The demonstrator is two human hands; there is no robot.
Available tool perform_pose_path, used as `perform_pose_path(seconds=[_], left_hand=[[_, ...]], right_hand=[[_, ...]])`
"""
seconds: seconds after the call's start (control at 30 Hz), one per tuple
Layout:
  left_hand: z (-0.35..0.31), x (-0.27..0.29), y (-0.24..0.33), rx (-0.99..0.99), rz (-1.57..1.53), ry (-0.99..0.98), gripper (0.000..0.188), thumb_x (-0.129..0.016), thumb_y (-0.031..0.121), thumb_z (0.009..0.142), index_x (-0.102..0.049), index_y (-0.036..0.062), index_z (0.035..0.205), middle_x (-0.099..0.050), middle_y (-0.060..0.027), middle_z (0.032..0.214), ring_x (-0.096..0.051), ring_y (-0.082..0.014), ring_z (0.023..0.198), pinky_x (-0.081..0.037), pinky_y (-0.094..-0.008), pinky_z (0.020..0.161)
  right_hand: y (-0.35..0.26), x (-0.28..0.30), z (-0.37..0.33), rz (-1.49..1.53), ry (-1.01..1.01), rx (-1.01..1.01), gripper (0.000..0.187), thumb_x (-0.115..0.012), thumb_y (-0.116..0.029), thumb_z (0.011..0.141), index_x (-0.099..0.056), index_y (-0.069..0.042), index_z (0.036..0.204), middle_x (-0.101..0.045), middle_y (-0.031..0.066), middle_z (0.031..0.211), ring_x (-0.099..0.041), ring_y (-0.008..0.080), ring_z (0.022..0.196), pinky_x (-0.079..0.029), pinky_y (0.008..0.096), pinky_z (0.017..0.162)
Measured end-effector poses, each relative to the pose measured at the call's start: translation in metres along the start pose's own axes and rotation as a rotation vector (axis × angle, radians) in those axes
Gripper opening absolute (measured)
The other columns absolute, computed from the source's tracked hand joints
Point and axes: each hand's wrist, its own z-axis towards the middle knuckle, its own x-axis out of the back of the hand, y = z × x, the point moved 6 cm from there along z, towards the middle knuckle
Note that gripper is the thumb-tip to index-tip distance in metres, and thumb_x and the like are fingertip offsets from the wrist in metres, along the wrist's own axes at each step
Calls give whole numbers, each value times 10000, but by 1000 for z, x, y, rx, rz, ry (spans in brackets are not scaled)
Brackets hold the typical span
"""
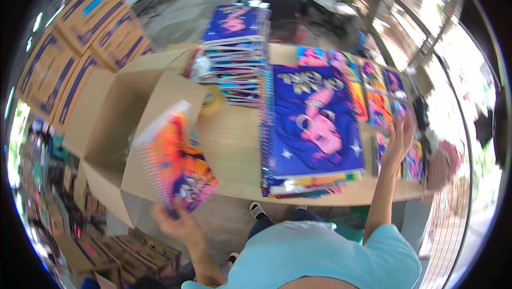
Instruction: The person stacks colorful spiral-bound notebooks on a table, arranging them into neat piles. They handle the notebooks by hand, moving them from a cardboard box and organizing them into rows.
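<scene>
Centrally, a lg. purple-topped notebook stack lies on the tabletop, R of the open carton. L hand: grip closed on 1 orange spiral notebook, nr carton's R flap. R hand: grip spread, apparently empty, nr sm. notebooks far R of carton.

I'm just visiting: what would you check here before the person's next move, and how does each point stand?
1. Left hand has hold of the orange notebook: ok, at its lower end.
2. Open carton has its flaps spread: ok.
3. Carton's bottom in view: cannot tell, partly hidden and dim.
4. Large purple notebook lined up with those beneath: not ok, lower ones jut out unevenly.
5. Right hand clear of the small notebooks: cannot tell, contact is unclear.
</scene>
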Motion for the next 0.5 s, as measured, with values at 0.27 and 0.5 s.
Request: perform_pose_path(seconds=[0.27,0.5], left_hand=[[-31,-51,253,-559,-430,-373,615,-601,155,872,-308,-11,1387,-401,-161,1351,-455,-219,1155,-398,-367,957],[-7,-53,179,-351,-741,-91,710,-375,535,915,-331,-6,1373,-343,-166,1414,-331,-304,1308,-298,-438,1059]], right_hand=[[-193,-57,-35,437,-538,351,784,-677,-189,806,-224,28,1408,-442,167,1302,-515,236,1117,-456,352,913],[-9,104,-7,-85,-315,-146,707,-653,37,742,-330,-3,1369,-544,90,1185,-537,166,1068,-470,305,869]])
